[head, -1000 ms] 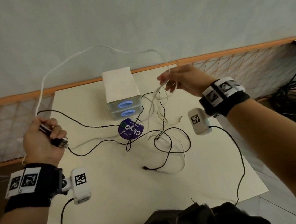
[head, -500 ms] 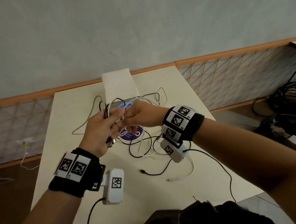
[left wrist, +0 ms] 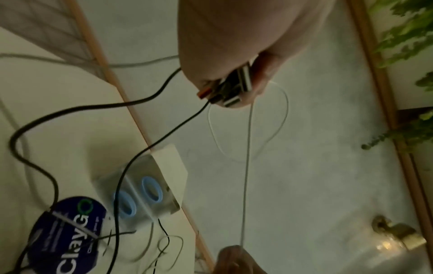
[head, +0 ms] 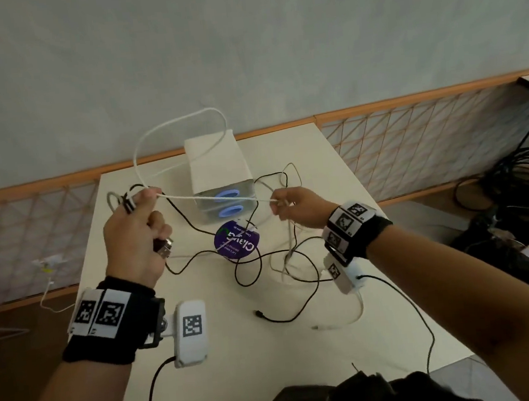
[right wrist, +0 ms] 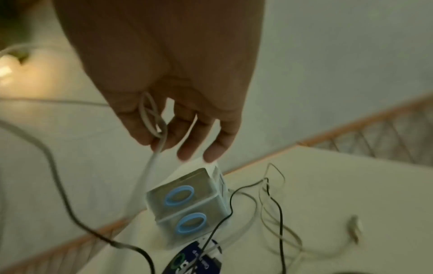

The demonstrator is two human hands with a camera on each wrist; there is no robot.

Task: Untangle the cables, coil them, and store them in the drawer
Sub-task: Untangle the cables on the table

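Note:
My left hand (head: 148, 211) is raised at the table's left and grips a bundle of cable ends, with a USB plug (head: 164, 248) sticking out below the fist. From it a white cable (head: 211, 199) runs taut to my right hand (head: 278, 204), which pinches it in front of the drawer box (head: 218, 169). A slack loop of the same cable (head: 178, 119) arches above the box. The black cable (head: 278, 319) lies tangled on the table (head: 226, 359). In the left wrist view the fingers (left wrist: 260, 77) clamp the plugs. In the right wrist view the fingertips (right wrist: 150, 137) pinch the white cable (right wrist: 145, 181).
The box has two shut drawers with blue ring handles (head: 227, 193). A purple round disc (head: 236, 245) lies just in front of it, under the cables. A dark bag (head: 356, 395) sits at the table's near edge. Coiled black cables (head: 520, 182) lie on the floor to the right.
Half a second ago both hands met in front of the box. They have since pulled apart, stretching the white cable between them and leaving a fresh loop at the left hand.

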